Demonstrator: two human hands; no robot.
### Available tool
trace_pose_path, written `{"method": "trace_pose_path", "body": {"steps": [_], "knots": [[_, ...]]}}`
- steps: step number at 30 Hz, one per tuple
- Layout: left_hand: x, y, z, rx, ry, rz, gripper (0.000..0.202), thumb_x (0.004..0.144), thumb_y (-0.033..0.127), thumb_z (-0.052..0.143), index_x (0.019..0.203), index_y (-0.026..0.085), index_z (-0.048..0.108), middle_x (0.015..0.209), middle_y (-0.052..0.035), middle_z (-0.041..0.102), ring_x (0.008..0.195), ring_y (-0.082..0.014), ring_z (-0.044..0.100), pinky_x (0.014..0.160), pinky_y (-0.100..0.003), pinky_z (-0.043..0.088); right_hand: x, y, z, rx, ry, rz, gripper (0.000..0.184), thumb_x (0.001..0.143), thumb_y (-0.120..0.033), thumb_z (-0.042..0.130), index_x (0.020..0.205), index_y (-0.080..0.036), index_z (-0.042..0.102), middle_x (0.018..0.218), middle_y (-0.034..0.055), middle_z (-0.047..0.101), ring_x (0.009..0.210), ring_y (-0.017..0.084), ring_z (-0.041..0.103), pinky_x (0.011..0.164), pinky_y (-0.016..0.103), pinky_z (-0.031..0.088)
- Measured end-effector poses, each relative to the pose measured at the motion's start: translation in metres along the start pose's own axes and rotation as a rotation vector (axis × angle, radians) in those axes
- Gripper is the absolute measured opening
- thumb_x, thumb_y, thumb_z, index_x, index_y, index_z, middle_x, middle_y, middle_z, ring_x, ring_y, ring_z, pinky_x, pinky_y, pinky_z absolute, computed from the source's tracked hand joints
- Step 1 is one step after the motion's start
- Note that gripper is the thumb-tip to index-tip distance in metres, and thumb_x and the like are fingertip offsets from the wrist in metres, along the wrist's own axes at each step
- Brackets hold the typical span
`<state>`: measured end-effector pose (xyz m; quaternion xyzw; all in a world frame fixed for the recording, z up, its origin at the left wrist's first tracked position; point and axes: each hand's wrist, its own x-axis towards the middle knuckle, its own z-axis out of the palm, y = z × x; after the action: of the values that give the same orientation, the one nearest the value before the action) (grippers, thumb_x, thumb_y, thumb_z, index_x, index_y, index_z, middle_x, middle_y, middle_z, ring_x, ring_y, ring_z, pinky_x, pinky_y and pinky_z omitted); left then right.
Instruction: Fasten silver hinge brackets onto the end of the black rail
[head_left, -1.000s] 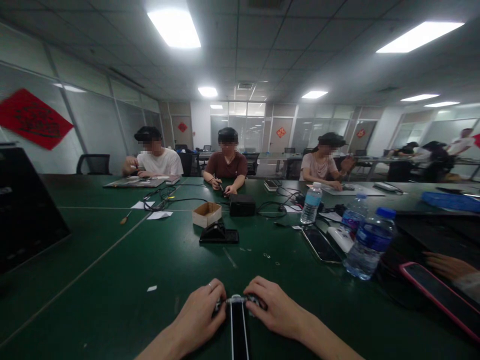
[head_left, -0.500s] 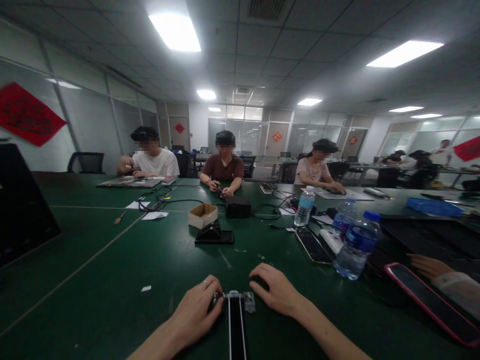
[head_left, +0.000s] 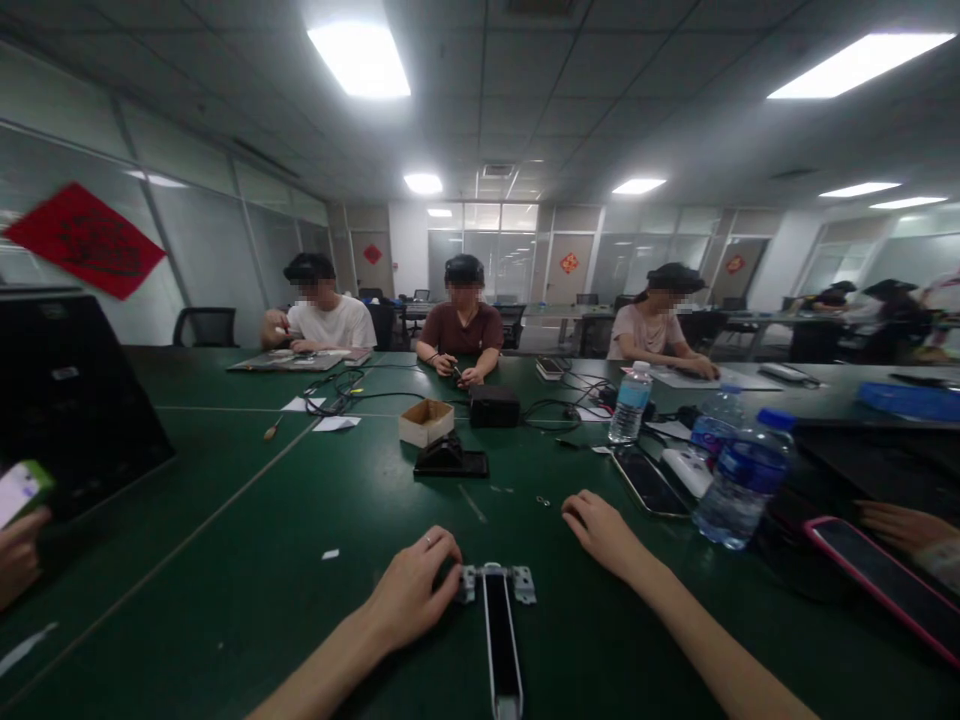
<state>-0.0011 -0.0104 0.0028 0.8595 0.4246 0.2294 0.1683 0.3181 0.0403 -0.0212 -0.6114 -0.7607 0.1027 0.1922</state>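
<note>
Pressing your curled left fingers on the metal end plate of the black rail, with your right hand lying open, you are risking the rail skidding across the tabletop.

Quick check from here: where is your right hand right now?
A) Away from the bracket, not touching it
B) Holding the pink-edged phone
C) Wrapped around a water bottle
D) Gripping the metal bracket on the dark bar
A. The right hand sits clearly apart from the metal bracket, while the left hand is the one up against it.
</note>
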Motion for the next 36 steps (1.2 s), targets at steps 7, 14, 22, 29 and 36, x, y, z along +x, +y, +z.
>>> {"method": "trace_pose_path", "body": {"steps": [7, 14, 22, 29, 36], "knots": [[-0.002, 0.0, -0.001, 0.01, -0.018, -0.015, 0.013, 0.091, 0.022, 0.044, 0.095, 0.02, 0.056, 0.102, -0.0034, 0.056, 0.082, -0.0159, 0.058, 0.073, -0.026, 0.047, -0.01, -0.022, -0.011, 0.002, -0.066, -0.007, 0.025, 0.095, -0.027, 0.037, 0.095, -0.018, 0.059, 0.098, 0.0091, 0.059, 0.086, 0.019, 0.059, 0.077, 0.031, 0.048], [-0.003, 0.005, -0.001, 0.017, -0.06, 0.019, 0.014, 0.09, 0.021, 0.047, 0.101, 0.022, 0.056, 0.105, -0.003, 0.057, 0.088, -0.017, 0.057, 0.079, -0.028, 0.047, -0.027, -0.067, -0.017, 0.21, -0.182, -0.047, 0.027, 0.094, -0.035, 0.042, 0.087, -0.017, 0.06, 0.088, 0.0053, 0.063, 0.074, 0.016, 0.059, 0.065, 0.027, 0.046], [-0.002, 0.007, 0.004, 0.02, -0.059, 0.038, 0.015, 0.09, 0.019, 0.049, 0.102, 0.023, 0.056, 0.107, -0.0033, 0.057, 0.091, -0.0186, 0.057, 0.081, -0.029, 0.046, -0.034, -0.092, -0.008, 0.386, -0.234, -0.11, 0.015, 0.089, -0.027, 0.052, 0.097, -0.018, 0.062, 0.082, 0.0021, 0.067, 0.072, 0.015, 0.062, 0.063, 0.023, 0.045], [-0.001, 0.007, 0.008, 0.023, -0.045, 0.035, 0.014, 0.089, 0.016, 0.048, 0.099, 0.022, 0.056, 0.104, -0.0037, 0.058, 0.09, -0.0187, 0.057, 0.08, -0.029, 0.046, -0.035, -0.094, -0.004, 0.312, -0.206, -0.162, 0.018, 0.09, -0.026, 0.052, 0.086, -0.018, 0.068, 0.086, 0.0042, 0.068, 0.079, 0.017, 0.062, 0.071, 0.024, 0.045], [0.001, 0.005, 0.008, 0.019, -0.052, 0.062, 0.015, 0.092, 0.02, 0.045, 0.101, 0.023, 0.056, 0.106, -0.0045, 0.057, 0.089, -0.0191, 0.057, 0.08, -0.03, 0.046, -0.034, -0.093, -0.014, 0.295, -0.204, -0.154, 0.018, 0.089, -0.023, 0.052, 0.088, -0.018, 0.069, 0.086, 0.0038, 0.069, 0.081, 0.016, 0.062, 0.072, 0.024, 0.045]]}}
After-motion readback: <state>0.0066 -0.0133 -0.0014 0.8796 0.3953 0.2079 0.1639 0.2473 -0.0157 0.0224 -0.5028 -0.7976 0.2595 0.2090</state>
